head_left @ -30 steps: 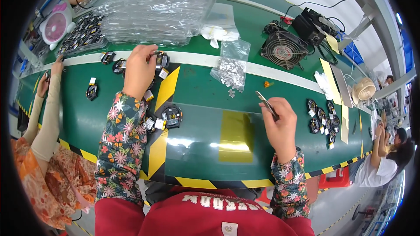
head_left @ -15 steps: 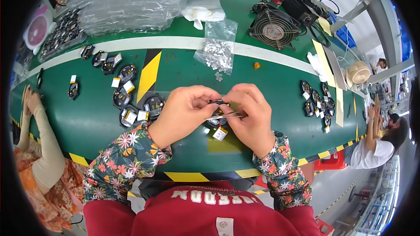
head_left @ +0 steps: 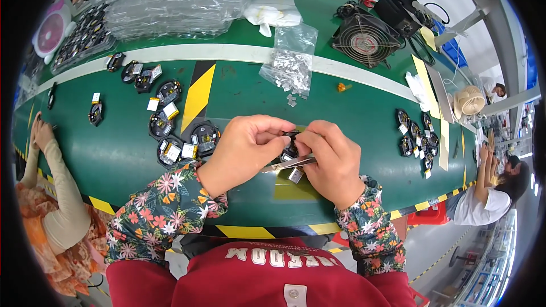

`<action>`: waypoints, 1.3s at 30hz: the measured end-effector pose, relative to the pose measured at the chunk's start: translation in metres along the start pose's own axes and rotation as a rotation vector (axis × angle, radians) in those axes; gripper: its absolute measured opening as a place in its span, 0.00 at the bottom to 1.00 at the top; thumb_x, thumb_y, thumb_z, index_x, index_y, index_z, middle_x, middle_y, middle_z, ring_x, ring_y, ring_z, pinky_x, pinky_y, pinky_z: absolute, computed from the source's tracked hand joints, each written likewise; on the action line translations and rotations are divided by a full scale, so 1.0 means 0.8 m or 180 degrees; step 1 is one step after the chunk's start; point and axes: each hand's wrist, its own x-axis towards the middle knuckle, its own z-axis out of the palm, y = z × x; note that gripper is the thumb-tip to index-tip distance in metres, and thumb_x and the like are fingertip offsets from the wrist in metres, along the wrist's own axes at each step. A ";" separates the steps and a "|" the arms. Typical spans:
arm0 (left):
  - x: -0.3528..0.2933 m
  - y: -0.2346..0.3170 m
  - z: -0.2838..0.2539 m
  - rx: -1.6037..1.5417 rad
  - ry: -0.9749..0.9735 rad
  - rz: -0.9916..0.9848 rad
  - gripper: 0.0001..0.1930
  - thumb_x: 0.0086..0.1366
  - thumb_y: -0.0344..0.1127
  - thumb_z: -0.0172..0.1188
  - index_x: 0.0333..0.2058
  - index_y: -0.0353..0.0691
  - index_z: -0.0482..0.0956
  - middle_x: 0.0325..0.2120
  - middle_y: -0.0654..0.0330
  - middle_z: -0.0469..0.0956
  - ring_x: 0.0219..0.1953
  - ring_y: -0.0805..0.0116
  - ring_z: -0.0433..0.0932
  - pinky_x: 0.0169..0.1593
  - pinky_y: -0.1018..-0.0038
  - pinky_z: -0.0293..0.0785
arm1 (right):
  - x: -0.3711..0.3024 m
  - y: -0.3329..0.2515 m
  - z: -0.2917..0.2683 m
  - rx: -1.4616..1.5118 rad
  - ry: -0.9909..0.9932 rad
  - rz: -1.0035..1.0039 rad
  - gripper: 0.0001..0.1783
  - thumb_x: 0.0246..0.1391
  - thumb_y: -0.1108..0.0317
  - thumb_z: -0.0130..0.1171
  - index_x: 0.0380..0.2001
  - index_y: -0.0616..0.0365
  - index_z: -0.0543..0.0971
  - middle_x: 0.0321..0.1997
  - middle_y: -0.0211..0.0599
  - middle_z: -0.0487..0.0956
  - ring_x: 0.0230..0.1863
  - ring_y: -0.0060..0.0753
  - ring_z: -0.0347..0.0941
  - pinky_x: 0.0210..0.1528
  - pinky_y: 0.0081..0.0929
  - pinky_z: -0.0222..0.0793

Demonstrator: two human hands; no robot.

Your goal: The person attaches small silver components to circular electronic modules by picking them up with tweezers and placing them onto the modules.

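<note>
Both my hands meet over the front middle of the green table. Between the thumb and fingers of my left hand (head_left: pixel 244 145) is a small black round electronic device (head_left: pixel 291 149), partly hidden by the fingers. A silver-white battery pack (head_left: pixel 296 175) hangs below it. My right hand (head_left: pixel 333 162) is closed around metal tweezers (head_left: pixel 290 164), whose tips point left beneath the device. Its thumb and forefinger also touch the device's right side. A yellowish translucent sheet (head_left: pixel 293 189) lies on the table under my hands.
Several black round devices with batteries (head_left: pixel 162 123) lie on the left, more (head_left: pixel 418 136) on the right. Ahead are a clear bag of small silver pieces (head_left: pixel 291 65), a metal-grilled fan (head_left: pixel 365 44) and stacked clear plastic trays (head_left: pixel 170 3). Co-workers sit at either side.
The device has tilted in my fingers, and its battery shows less of its face. The tweezers have turned, their tips lower on the left. The whole view has shifted slightly.
</note>
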 end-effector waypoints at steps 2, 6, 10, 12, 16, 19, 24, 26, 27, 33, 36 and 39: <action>-0.001 0.003 -0.001 -0.0027 -0.0026 -0.0080 0.11 0.58 0.21 0.52 0.41 0.27 0.73 0.33 0.59 0.78 0.35 0.78 0.76 0.38 0.85 0.72 | 0.000 0.000 0.000 0.0001 -0.0006 0.0019 0.13 0.30 0.82 0.60 0.26 0.60 0.74 0.30 0.35 0.71 0.24 0.34 0.71 0.22 0.25 0.68; -0.001 0.002 -0.002 -0.0055 -0.0050 -0.0188 0.12 0.58 0.21 0.53 0.42 0.27 0.73 0.34 0.57 0.78 0.35 0.78 0.76 0.38 0.84 0.72 | -0.002 0.000 0.004 0.0069 0.0080 0.0100 0.15 0.28 0.84 0.60 0.25 0.60 0.74 0.30 0.36 0.71 0.24 0.34 0.71 0.22 0.25 0.68; -0.002 0.002 -0.002 -0.0053 -0.0065 -0.0141 0.12 0.58 0.22 0.53 0.42 0.27 0.73 0.34 0.57 0.77 0.36 0.77 0.76 0.38 0.84 0.73 | -0.003 0.001 0.007 0.0205 0.0213 0.0190 0.16 0.27 0.86 0.59 0.25 0.60 0.73 0.29 0.37 0.71 0.25 0.35 0.71 0.22 0.26 0.67; -0.002 0.000 -0.001 -0.0034 -0.0021 -0.0052 0.12 0.58 0.21 0.53 0.42 0.27 0.73 0.35 0.56 0.77 0.36 0.77 0.76 0.39 0.84 0.73 | -0.003 0.001 0.007 0.0223 0.0204 0.0196 0.16 0.26 0.86 0.58 0.25 0.60 0.73 0.29 0.37 0.71 0.25 0.35 0.71 0.23 0.26 0.67; -0.001 0.002 -0.001 -0.0129 -0.0051 -0.0074 0.12 0.58 0.21 0.53 0.42 0.27 0.73 0.35 0.56 0.77 0.37 0.76 0.76 0.40 0.83 0.73 | -0.003 0.001 0.005 0.0220 0.0198 0.0169 0.16 0.26 0.86 0.58 0.25 0.61 0.73 0.29 0.37 0.71 0.25 0.35 0.71 0.23 0.25 0.67; -0.002 0.001 0.000 -0.0148 -0.0032 -0.0047 0.12 0.58 0.21 0.53 0.42 0.27 0.73 0.35 0.56 0.77 0.37 0.76 0.76 0.40 0.83 0.73 | -0.003 0.001 0.004 0.0243 0.0191 0.0168 0.15 0.26 0.86 0.58 0.24 0.60 0.73 0.29 0.37 0.71 0.25 0.34 0.71 0.23 0.25 0.67; -0.003 0.002 0.003 -0.0208 -0.0025 0.0029 0.12 0.58 0.21 0.53 0.42 0.28 0.73 0.37 0.55 0.77 0.38 0.75 0.76 0.43 0.82 0.73 | -0.003 0.000 0.003 0.0265 0.0186 0.0168 0.15 0.26 0.86 0.58 0.24 0.60 0.73 0.29 0.36 0.71 0.25 0.33 0.71 0.22 0.24 0.66; -0.004 0.001 0.003 -0.0226 -0.0033 0.0056 0.13 0.58 0.21 0.53 0.42 0.28 0.73 0.37 0.55 0.77 0.38 0.75 0.76 0.43 0.81 0.73 | -0.003 0.000 0.003 0.0275 0.0180 0.0171 0.15 0.26 0.86 0.58 0.24 0.60 0.73 0.29 0.36 0.71 0.25 0.32 0.71 0.22 0.24 0.66; -0.005 0.001 0.003 -0.0246 -0.0044 0.0083 0.13 0.58 0.21 0.54 0.43 0.28 0.73 0.37 0.55 0.76 0.39 0.74 0.76 0.44 0.81 0.73 | -0.003 0.001 0.003 0.0247 0.0198 0.0139 0.15 0.26 0.86 0.58 0.23 0.60 0.74 0.28 0.36 0.71 0.25 0.32 0.71 0.22 0.24 0.66; -0.003 -0.001 0.003 -0.0275 -0.0062 0.0204 0.09 0.58 0.22 0.54 0.38 0.29 0.74 0.34 0.59 0.77 0.36 0.77 0.75 0.40 0.82 0.73 | -0.004 0.000 0.004 0.0210 0.0248 0.0055 0.15 0.26 0.86 0.58 0.24 0.61 0.74 0.28 0.36 0.71 0.23 0.32 0.71 0.21 0.24 0.66; 0.000 -0.001 -0.004 -0.0356 -0.0114 0.0123 0.05 0.59 0.25 0.54 0.35 0.31 0.75 0.31 0.62 0.76 0.32 0.80 0.75 0.35 0.84 0.72 | -0.005 0.002 0.008 0.0226 0.0294 -0.0050 0.15 0.26 0.84 0.58 0.24 0.60 0.74 0.28 0.35 0.72 0.22 0.31 0.70 0.20 0.24 0.66; 0.002 0.003 -0.007 -0.0500 -0.0224 -0.0124 0.05 0.60 0.28 0.55 0.34 0.34 0.75 0.29 0.64 0.76 0.29 0.82 0.73 0.32 0.85 0.70 | -0.006 0.002 0.009 0.0246 0.0250 -0.0136 0.15 0.26 0.82 0.59 0.25 0.59 0.74 0.29 0.33 0.72 0.20 0.31 0.70 0.20 0.24 0.66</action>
